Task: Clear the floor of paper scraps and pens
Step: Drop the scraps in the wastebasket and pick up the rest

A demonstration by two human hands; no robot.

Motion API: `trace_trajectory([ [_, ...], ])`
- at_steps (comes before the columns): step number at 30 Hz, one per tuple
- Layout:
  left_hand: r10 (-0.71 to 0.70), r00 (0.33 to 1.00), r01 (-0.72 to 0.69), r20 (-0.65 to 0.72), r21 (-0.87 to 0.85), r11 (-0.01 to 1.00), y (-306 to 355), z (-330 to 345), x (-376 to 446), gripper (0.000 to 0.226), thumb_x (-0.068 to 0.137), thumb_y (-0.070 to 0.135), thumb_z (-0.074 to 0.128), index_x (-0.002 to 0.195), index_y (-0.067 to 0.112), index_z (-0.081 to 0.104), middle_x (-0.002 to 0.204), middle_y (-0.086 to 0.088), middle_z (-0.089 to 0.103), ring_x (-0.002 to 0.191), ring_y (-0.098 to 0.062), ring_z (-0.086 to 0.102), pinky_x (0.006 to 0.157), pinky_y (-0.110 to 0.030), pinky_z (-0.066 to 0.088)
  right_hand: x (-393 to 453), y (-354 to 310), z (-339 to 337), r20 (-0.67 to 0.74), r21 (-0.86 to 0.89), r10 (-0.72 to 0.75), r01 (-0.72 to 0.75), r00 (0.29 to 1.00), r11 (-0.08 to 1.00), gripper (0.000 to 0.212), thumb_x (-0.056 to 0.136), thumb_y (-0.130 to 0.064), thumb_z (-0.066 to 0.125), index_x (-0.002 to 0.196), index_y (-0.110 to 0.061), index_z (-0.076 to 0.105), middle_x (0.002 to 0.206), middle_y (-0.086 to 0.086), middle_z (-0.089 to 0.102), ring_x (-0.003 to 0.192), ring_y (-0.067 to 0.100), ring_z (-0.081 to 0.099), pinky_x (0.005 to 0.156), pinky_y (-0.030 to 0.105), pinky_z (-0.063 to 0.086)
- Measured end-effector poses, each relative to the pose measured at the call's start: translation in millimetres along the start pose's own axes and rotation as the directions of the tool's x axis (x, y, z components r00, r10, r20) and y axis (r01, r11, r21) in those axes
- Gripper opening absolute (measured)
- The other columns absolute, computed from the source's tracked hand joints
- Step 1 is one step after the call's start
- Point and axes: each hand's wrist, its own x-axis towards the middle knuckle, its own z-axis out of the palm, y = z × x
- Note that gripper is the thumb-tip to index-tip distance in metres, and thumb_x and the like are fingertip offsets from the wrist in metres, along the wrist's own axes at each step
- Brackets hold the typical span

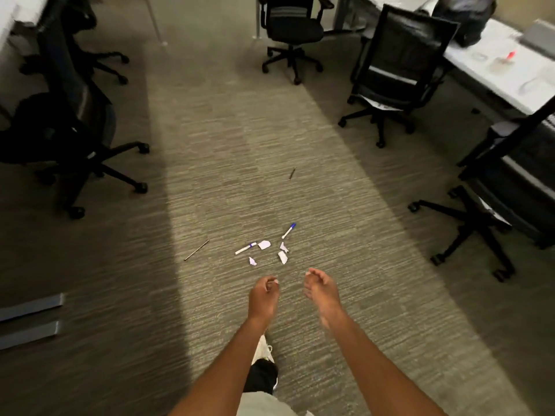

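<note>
Several white paper scraps lie on the carpet, among them one (pixel 264 244) by a white pen with a blue band (pixel 245 248) and another (pixel 282 257) to its right. A second white pen with a blue cap (pixel 289 230) lies beyond them. A thin dark pen (pixel 196 250) rests to the left, and another dark pen (pixel 292 173) lies farther off. My left hand (pixel 263 298) and my right hand (pixel 320 291) hang above the carpet just short of the scraps, fingers loosely curled, holding nothing.
Black wheeled office chairs stand at the left (pixel 60 139), far middle (pixel 292 31) and right (pixel 396 73), (pixel 486 205). A white desk (pixel 510 73) runs along the right. Grey strips (pixel 31 307) lie on the floor at left. My shoe (pixel 262 352) is below my hands.
</note>
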Motion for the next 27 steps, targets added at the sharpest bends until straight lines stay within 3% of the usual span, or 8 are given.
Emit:
trace_trajectory([
  [3,0.028,1.000,-0.028,0.004,0.043,0.999,29,-2,46,0.019,0.092,0.010,0.055,0.104,0.002,0.067,0.089,-0.010,0.068,0.079,-0.019,0.058,0.064,-0.023,0.035,38,-41,12,-0.002,0.011,0.008,-0.007,1.000,1.000,0.024,0.094,-0.016,0.057,0.118,-0.015,0.060,0.110,0.010,0.067,0.100,0.022,0.064,0.097,0.045,0.052],
  [8,0.036,0.999,-0.037,0.016,0.065,0.997,62,1,106,0.013,0.093,0.007,0.053,0.101,0.006,0.064,0.075,-0.002,0.062,0.061,-0.011,0.053,0.053,-0.012,0.037,80,-88,17,0.018,-0.005,0.011,-0.011,1.000,1.000,0.031,0.092,-0.017,0.061,0.123,-0.017,0.058,0.102,-0.005,0.062,0.102,0.021,0.062,0.096,0.042,0.053],
  [11,-0.003,1.000,0.001,0.025,0.069,0.998,70,8,134,0.010,0.093,0.007,0.053,0.099,0.008,0.061,0.068,0.003,0.057,0.056,-0.005,0.048,0.049,-0.007,0.039,108,-102,13,0.024,-0.006,0.040,-0.040,0.999,0.999,0.033,0.091,-0.017,0.062,0.124,-0.017,0.058,0.099,-0.004,0.063,0.098,0.020,0.063,0.094,0.042,0.053],
  [14,-0.031,0.999,0.032,-0.013,0.089,0.996,72,20,159,0.015,0.092,0.009,0.056,0.103,0.004,0.065,0.080,-0.005,0.063,0.060,-0.009,0.052,0.051,-0.006,0.038,142,-106,8,0.021,-0.039,0.078,-0.077,0.997,0.996,0.035,0.091,-0.016,0.063,0.125,-0.014,0.058,0.098,0.000,0.065,0.097,0.027,0.066,0.093,0.047,0.054],
  [17,-0.078,0.996,0.081,-0.044,0.082,0.993,72,36,179,0.017,0.092,0.011,0.056,0.104,0.003,0.066,0.082,-0.003,0.063,0.064,-0.012,0.054,0.053,-0.008,0.038,179,-109,3,0.041,-0.084,0.096,-0.093,0.995,0.992,0.033,0.092,-0.015,0.061,0.124,-0.014,0.058,0.095,0.000,0.065,0.089,0.022,0.063,0.092,0.050,0.054],
  [20,-0.078,0.994,0.085,-0.077,0.081,0.993,70,50,193,0.018,0.092,0.011,0.056,0.105,0.003,0.066,0.083,-0.003,0.064,0.065,-0.012,0.056,0.057,-0.016,0.042,211,-114,0,0.090,-0.116,0.114,-0.103,0.989,0.988,0.034,0.093,-0.013,0.059,0.126,-0.014,0.056,0.107,0.007,0.066,0.098,0.024,0.064,0.095,0.047,0.053],
  [23,-0.092,0.992,0.099,-0.088,0.078,0.992,70,65,213,0.015,0.092,0.009,0.057,0.104,0.007,0.066,0.083,-0.001,0.064,0.062,-0.001,0.057,0.054,-0.007,0.041,244,-116,1,0.122,-0.147,0.132,-0.114,0.984,0.983,0.034,0.092,-0.012,0.060,0.126,-0.014,0.057,0.116,0.009,0.064,0.108,0.026,0.063,0.098,0.044,0.052],
  [27,-0.135,0.984,0.138,-0.116,0.020,0.990,60,81,247,0.015,0.091,0.003,0.057,0.100,0.013,0.063,0.074,0.013,0.057,0.057,0.016,0.057,0.054,-0.003,0.042,290,-106,11,0.146,-0.193,0.150,-0.121,0.978,0.974,0.029,0.090,-0.014,0.063,0.119,-0.016,0.059,0.114,0.007,0.066,0.104,0.023,0.065,0.097,0.047,0.052],
])
